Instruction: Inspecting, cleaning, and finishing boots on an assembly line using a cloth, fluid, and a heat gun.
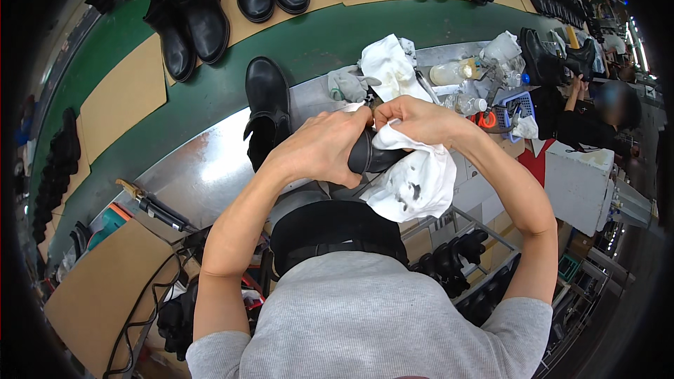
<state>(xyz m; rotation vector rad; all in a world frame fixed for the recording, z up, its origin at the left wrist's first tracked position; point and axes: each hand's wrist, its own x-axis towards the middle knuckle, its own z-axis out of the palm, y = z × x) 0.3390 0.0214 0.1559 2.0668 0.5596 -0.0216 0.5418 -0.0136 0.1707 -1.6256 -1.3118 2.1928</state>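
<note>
Clear bottle (465,104) beside a purple basket (519,107), brown cardboard (123,91) on a green surface (302,36)

Black boot (361,154), smooth, partly hidden, white cloth (425,181) bunched against it, crumpled, hanging loose, blotched with dark stains

At your 9 o'clock, the silvery metal desk (189,168) carries a bright white glare. Beyond it, a long green surface (316,42) curves from 9 o'clock through 12 to 1, with flat brown sheets (123,102) laid along it. A boxy white unit (576,186) stands at your 3, a metal rack (491,234) at 4. Strip lights (640,49) glow between 2 and 3.
</note>
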